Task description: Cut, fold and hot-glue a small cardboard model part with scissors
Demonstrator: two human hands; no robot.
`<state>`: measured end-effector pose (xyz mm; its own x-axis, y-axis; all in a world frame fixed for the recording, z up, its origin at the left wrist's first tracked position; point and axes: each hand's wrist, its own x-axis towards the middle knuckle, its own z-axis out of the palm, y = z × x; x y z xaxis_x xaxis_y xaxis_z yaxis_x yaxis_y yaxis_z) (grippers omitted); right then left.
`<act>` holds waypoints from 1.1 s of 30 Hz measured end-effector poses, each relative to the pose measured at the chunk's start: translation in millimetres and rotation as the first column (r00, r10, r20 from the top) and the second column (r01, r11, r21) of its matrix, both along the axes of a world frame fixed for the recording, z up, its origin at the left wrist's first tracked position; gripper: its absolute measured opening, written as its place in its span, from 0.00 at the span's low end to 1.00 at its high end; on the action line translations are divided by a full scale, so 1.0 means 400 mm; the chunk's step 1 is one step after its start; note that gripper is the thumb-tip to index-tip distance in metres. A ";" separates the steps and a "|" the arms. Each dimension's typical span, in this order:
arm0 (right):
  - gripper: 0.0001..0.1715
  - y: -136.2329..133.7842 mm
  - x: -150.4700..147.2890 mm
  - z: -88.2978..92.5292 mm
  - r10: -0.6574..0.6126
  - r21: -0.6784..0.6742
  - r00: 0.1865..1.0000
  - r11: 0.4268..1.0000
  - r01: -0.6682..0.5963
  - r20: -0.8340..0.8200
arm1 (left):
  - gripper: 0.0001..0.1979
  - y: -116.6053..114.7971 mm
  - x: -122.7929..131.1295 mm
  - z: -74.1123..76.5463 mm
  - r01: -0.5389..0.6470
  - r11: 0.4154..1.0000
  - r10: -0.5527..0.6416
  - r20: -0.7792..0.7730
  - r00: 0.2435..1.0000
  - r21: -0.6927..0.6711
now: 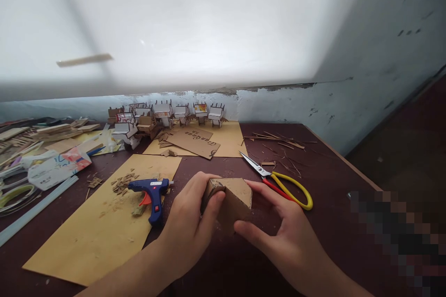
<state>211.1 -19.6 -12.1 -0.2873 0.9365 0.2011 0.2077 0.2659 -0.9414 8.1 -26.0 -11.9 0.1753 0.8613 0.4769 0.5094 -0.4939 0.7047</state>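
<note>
A small folded cardboard piece (234,202), box-like with slanted sides, is held between my two hands above the table's front part. My left hand (191,216) grips its left side, thumb on the near face and fingers behind. My right hand (284,227) has its fingertips at the right edge and its thumb by the lower right corner. Left of my left hand lies a blue glue gun (154,195) with an orange trigger. Scissors (278,181) with red and yellow handles lie beyond my right hand, blades pointing away to the left.
Yellow sheets (94,236) lie on the dark table, with cardboard scraps (123,183) on the near one. Several small cardboard models (162,113) stand at the back by a flat printed cardboard piece (193,141). Thin strips (278,139) lie back right; tape rolls (17,197) sit left.
</note>
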 end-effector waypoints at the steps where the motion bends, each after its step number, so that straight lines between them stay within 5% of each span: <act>1: 0.31 0.004 0.000 0.003 0.023 -0.033 0.999 0.999 -0.024 -0.025 | 0.08 0.003 0.001 0.002 0.004 0.998 -0.003 0.017 1.000 -0.059; 5: 0.22 0.023 0.006 0.008 0.080 -0.143 0.993 0.986 -0.091 -0.083 | 0.11 0.020 -0.001 0.007 0.055 0.966 -0.041 0.060 0.997 -0.254; 10: 0.27 0.046 0.026 -0.006 0.023 -0.189 0.997 0.981 -0.036 -0.069 | 0.09 0.034 -0.009 0.008 0.188 0.897 -0.134 0.160 0.978 -0.400; 24: 0.28 0.059 0.034 -0.011 0.039 -0.201 0.998 0.979 -0.030 0.041 | 0.13 0.053 -0.009 -0.017 0.264 0.808 -0.088 0.336 0.938 -0.526; 33: 0.24 0.061 0.035 -0.011 0.040 -0.157 0.999 0.987 -0.036 0.024 | 0.19 0.062 -0.004 -0.004 0.488 0.628 0.027 0.644 0.764 -0.606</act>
